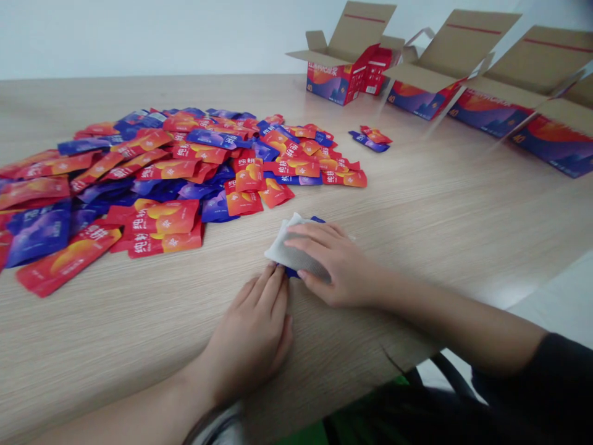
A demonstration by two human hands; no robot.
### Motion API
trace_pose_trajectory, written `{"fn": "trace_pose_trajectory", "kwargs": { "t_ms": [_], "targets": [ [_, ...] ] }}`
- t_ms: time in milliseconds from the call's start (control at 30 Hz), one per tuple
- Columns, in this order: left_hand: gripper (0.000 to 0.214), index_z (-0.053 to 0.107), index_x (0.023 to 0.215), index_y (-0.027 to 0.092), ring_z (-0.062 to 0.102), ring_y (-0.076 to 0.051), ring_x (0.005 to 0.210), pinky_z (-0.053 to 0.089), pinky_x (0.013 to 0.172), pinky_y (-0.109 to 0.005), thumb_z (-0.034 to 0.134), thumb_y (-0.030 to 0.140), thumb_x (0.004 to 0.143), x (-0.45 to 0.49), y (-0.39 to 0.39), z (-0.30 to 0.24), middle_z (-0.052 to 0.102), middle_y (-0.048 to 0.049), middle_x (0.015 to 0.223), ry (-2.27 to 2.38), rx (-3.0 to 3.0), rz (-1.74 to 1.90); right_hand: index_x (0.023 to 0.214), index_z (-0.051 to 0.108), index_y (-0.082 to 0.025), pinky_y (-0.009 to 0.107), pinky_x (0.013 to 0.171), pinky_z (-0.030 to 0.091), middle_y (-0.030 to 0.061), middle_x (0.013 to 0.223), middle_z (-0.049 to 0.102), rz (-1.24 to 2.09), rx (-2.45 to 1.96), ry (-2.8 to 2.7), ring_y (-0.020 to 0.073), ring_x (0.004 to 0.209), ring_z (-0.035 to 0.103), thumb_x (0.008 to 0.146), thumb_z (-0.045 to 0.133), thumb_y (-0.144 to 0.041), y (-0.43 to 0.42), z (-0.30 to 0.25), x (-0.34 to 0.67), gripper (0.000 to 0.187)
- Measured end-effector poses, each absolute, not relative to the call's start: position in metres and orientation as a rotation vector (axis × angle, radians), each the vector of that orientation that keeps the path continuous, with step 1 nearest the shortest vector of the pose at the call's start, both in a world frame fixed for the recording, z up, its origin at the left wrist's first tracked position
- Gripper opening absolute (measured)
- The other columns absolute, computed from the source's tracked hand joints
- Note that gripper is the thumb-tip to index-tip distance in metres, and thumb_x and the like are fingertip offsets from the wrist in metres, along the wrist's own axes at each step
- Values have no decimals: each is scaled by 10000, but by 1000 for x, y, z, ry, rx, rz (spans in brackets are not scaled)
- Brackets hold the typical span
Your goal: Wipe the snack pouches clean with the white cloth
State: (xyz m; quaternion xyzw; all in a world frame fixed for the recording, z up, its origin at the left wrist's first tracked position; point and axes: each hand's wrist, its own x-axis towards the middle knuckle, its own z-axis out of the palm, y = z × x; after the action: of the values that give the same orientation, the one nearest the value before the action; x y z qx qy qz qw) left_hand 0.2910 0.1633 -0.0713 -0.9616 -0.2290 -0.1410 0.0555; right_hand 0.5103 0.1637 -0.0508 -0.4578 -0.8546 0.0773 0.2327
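Although neither hand closes on anything, the right hand (336, 266) lies open and flat over a white non-woven pouch (280, 250), while the fingertips (269, 273) of the open left hand (248, 327) touch its near edge. The pouch, apparently light, soft and limp, is best taken by its exposed corner, left of the right palm; it lies on a blue sachet (291, 272). Farther off, a heap of red and blue sachets (185, 167) covers the wooden table (417, 210), with two separate sachets (370, 139) and open printed cartons (336, 80) beyond.
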Motion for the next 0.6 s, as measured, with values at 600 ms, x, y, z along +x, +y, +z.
{"fn": "trace_pose_trajectory", "kwargs": {
  "t_ms": [600],
  "targets": [
    [436, 623, 1181, -40, 581, -391, 1198, 545, 951, -521, 431, 174, 854, 292, 164, -69, 642, -261, 1209, -728, -2991, -422, 1300, 601, -125, 489, 1020, 353, 188, 1290, 532, 158, -1452, -2376, 312, 1222, 481, 902, 550, -393, 164, -60, 496, 482]
  ]
}}
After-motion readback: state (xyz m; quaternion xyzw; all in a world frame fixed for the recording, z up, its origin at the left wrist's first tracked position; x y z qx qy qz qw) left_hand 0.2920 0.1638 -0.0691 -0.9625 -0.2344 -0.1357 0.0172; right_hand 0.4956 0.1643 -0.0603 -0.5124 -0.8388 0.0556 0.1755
